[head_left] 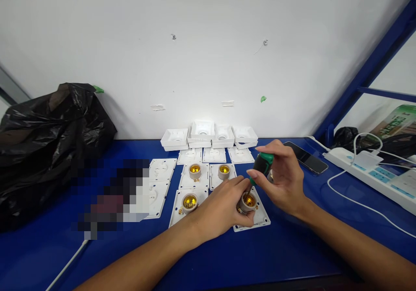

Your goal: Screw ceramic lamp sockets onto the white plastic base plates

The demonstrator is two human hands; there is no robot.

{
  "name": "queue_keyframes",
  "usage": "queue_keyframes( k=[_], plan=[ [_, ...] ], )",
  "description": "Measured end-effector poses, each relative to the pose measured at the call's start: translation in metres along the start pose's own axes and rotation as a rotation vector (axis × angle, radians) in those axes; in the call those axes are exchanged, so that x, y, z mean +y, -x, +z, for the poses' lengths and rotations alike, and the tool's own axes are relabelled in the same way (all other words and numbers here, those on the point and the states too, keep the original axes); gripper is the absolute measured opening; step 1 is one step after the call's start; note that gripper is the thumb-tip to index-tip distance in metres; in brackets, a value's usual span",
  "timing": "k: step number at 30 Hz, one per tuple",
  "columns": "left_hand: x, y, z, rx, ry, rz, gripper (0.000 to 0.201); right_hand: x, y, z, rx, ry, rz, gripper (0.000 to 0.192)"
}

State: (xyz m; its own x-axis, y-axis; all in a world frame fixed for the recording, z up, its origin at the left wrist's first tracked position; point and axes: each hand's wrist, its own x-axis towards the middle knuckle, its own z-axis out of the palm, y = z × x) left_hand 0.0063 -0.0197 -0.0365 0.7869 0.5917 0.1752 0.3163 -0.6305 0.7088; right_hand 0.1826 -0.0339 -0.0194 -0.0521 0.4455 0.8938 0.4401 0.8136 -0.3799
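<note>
Lamp holder [249, 202], a grey socket with brassy yellow inside on a white square plate, sits on the blue worktop [276, 256] below a white wall, left hand [224, 208] fingers grasping it at 9 o'clock, right hand [281, 178] fingers clenched round a green-black screwdriver [262, 165] at 1 o'clock.

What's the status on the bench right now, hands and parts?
Left hand steadies grey lamp socket on white square plate. Right hand grips green-and-black screwdriver, tip down by socket. Other socket plates close left, clear of the hands.
</note>
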Motion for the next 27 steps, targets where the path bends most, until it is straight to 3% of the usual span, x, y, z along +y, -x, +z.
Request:
queue_keyframes(
  k=[3,9,13,18,24,27],
  plan=[
    [0.0007,0.0002,-0.0002,0.010,-0.007,-0.004,0.026,-0.0016,0.0001,-0.0012,-0.001,-0.018,-0.014,0.042],
    [0.0012,-0.0004,-0.0008,0.005,-0.005,-0.010,0.024,-0.0045,0.0006,-0.0019,-0.037,-0.095,0.104,0.036],
    [0.0006,-0.0008,-0.0002,0.005,-0.018,-0.004,0.024,0.0000,0.0000,0.0002,0.036,-0.020,0.055,0.040],
    [0.0006,-0.0007,-0.0003,0.002,0.000,-0.012,0.026,-0.0004,0.0008,0.0004,0.003,-0.001,-0.014,0.041],
    [0.0013,-0.0004,-0.0012,0.008,-0.005,-0.002,0.024,-0.0070,0.0071,-0.0022,-0.101,-0.093,0.164,0.044],
    [0.0016,-0.0001,-0.0012,0.002,-0.008,-0.005,0.024,-0.0049,0.0071,-0.0012,-0.082,-0.101,0.143,0.042]
  ],
)
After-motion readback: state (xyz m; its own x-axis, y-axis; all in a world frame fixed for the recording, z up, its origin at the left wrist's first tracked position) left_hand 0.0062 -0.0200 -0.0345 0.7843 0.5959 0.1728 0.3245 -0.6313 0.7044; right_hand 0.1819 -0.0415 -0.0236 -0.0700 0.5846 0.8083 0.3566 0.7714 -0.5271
